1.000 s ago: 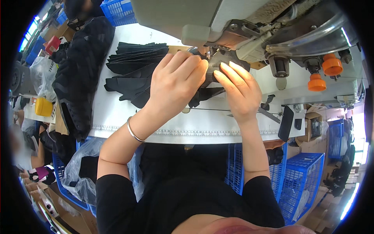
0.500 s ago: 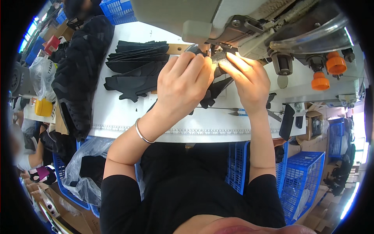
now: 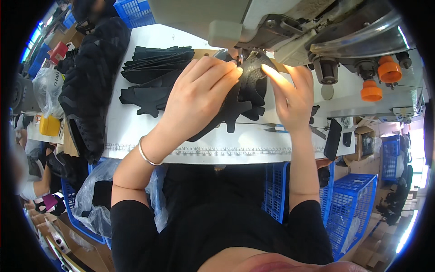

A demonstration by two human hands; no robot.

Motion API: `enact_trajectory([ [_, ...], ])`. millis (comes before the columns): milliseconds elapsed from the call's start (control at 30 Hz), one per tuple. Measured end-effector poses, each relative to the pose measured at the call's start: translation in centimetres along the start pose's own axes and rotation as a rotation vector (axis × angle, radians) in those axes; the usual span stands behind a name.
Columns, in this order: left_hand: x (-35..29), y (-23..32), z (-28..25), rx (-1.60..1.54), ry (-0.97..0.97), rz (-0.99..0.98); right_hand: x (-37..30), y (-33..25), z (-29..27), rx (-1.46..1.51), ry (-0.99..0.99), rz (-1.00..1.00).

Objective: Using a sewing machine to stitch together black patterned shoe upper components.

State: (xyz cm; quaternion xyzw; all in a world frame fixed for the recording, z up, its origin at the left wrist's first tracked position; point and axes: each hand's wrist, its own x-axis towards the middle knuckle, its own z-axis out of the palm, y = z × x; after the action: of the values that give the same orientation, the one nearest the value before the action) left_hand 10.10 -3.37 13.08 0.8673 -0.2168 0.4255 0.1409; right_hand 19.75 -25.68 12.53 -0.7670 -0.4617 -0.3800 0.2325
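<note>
Under the head of a sewing machine (image 3: pixel 259 38) lies a dark cut shoe-upper piece (image 3: pixel 235 109), curved, with pronged edges and a textured grey-black strip near the needle. My left hand (image 3: pixel 199 93) is closed on its left edge, thumb and fingertips pinched close to the needle. On the other side, my right hand (image 3: pixel 293 95) grips the strip's right edge, a fingertip pressed on it. The exact stitching spot is partly hidden by the machine. Left of my left hand, several similar black cut pieces (image 3: pixel 158 65) lie fanned in a stack.
A ruler strip (image 3: pixel 217 152) runs along the white table's front edge. Thread snips (image 3: pixel 275 128) lie beside my right wrist. A heap of black uppers (image 3: pixel 93 86) covers the table's left side. Blue crates (image 3: pixel 351 213) stand below at right; a plastic-lined crate (image 3: pixel 93 199) is at lower left.
My left hand has moved left and slightly down, its fingers shifting back along the piece. More of the dark piece now shows between my hands, its pronged edge turned toward me.
</note>
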Motion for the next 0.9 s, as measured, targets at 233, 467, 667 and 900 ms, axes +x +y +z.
enact_trajectory([
  [233,0.0,-1.5,-1.9,0.053,-0.283,0.134,-3.4,-5.9,0.5,0.486,-0.012,0.455],
  [467,-0.7,-2.0,2.6,-0.307,0.259,-0.008,-4.8,-5.7,1.2,1.152,-0.101,0.843],
  [667,-2.0,-2.9,3.0,-0.125,0.221,0.372,-4.0,-6.5,0.2,1.235,-0.087,0.902],
  [900,-1.6,-3.4,3.0,-0.084,0.221,0.419,-4.3,-6.2,0.5,1.266,-0.084,0.877],
])
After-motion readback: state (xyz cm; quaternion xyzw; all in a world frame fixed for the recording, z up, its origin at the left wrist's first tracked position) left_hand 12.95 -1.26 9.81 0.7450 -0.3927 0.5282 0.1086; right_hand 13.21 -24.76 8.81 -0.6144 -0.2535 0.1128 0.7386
